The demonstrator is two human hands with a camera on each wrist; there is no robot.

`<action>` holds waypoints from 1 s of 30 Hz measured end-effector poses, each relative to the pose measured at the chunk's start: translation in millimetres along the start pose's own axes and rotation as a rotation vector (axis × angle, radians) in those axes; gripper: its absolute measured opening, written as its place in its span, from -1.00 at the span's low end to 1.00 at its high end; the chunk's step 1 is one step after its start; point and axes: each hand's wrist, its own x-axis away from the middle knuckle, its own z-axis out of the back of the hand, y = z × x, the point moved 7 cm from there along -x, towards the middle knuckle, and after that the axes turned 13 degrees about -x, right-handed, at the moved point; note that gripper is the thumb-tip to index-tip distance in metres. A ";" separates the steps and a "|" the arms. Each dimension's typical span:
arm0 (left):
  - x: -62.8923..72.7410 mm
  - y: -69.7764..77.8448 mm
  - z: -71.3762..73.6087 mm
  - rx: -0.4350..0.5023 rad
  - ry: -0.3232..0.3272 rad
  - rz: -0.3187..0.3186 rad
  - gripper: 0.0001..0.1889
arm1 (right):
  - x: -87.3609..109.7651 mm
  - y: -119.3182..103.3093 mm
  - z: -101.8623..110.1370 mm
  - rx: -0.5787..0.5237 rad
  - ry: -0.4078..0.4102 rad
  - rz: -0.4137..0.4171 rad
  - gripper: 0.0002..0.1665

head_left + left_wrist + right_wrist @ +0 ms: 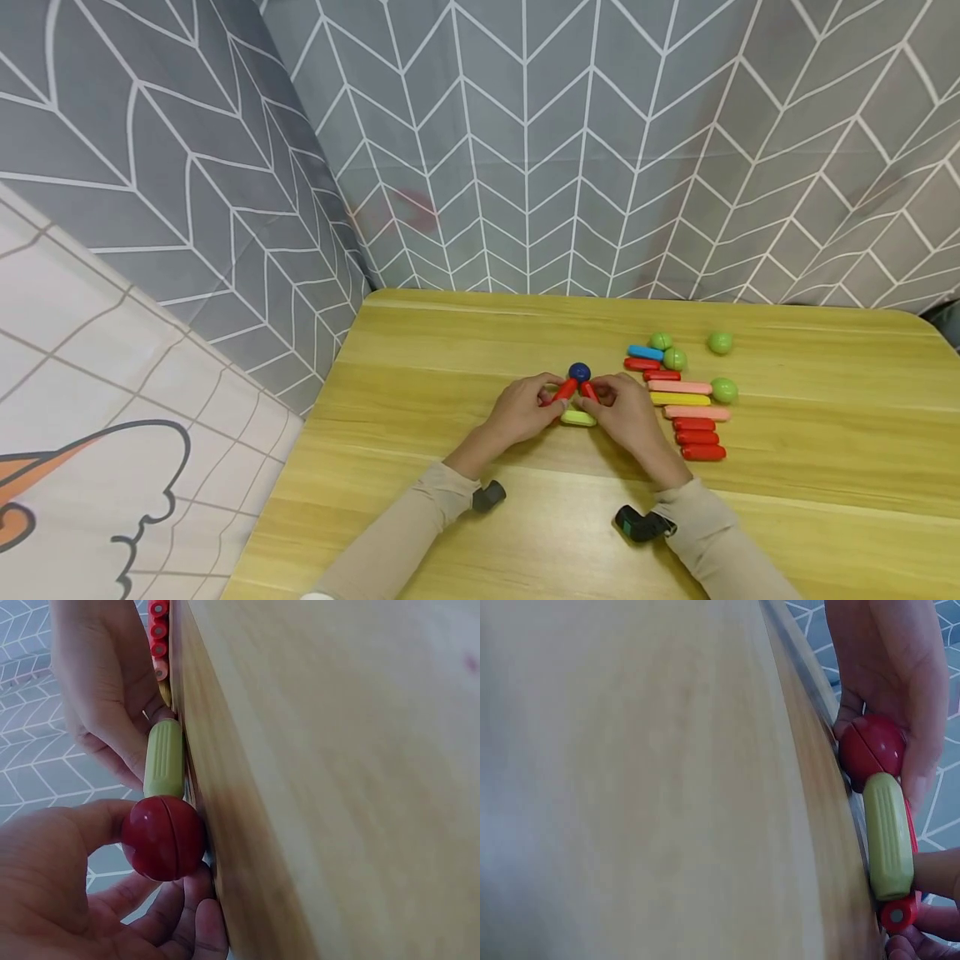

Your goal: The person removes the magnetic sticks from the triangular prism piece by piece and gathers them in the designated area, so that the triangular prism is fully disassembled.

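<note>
In the left wrist view, my left hand (45, 877) grips a red ball (163, 838) between thumb and fingers. A light green rod (163, 757) lies against that ball, low on the tabletop. My right hand (624, 412) pinches a short red rod (898, 915), whose grey-tipped end shows by the green rod's other end. From the head view, a second red rod (566, 390) runs from the left fingers up to a dark blue ball (579, 372). Both red rods slant towards this blue ball, and the green rod spans the near side. Fingers partly cover the joints.
Right of my right hand lie several red rods (696, 437), two pink rods (679, 387), a yellow rod (679, 399) and a blue rod (646, 352). Several green balls (720, 342) are among and beyond them. A patterned grey curtain (525, 150) hangs behind the wooden table (420, 350).
</note>
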 end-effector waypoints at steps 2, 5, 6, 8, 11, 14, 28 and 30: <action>-0.4 0.3 0.0 0.000 0.005 -0.006 -0.64 | -0.1 0.4 -1.3 0.013 0.010 0.005 -0.62; -0.8 0.8 -0.1 0.002 0.008 -0.011 -0.66 | 1.2 -0.2 -2.0 0.025 0.014 0.010 -0.64; -0.7 1.0 -0.2 0.004 0.008 -0.011 -0.67 | 1.5 -0.2 -1.9 0.026 0.014 0.007 -0.65; -0.8 1.5 -0.2 0.008 0.011 -0.014 -0.67 | 2.1 -0.2 -1.6 0.019 0.012 0.000 -0.65; -0.2 2.0 0.1 0.014 0.012 -0.009 -0.68 | 3.0 0.7 -0.6 -0.004 0.014 -0.016 -0.66; 0.1 2.6 0.2 0.020 0.015 -0.002 -0.68 | 4.4 2.7 1.2 -0.045 0.041 -0.032 -0.66; -1.0 1.9 -0.8 0.024 0.017 0.000 -0.69 | 7.2 5.4 8.3 -0.105 0.147 -0.006 -0.68; -1.2 1.9 -0.8 0.023 0.017 0.000 -0.69 | 6.7 6.0 8.9 -0.103 0.142 -0.008 -0.68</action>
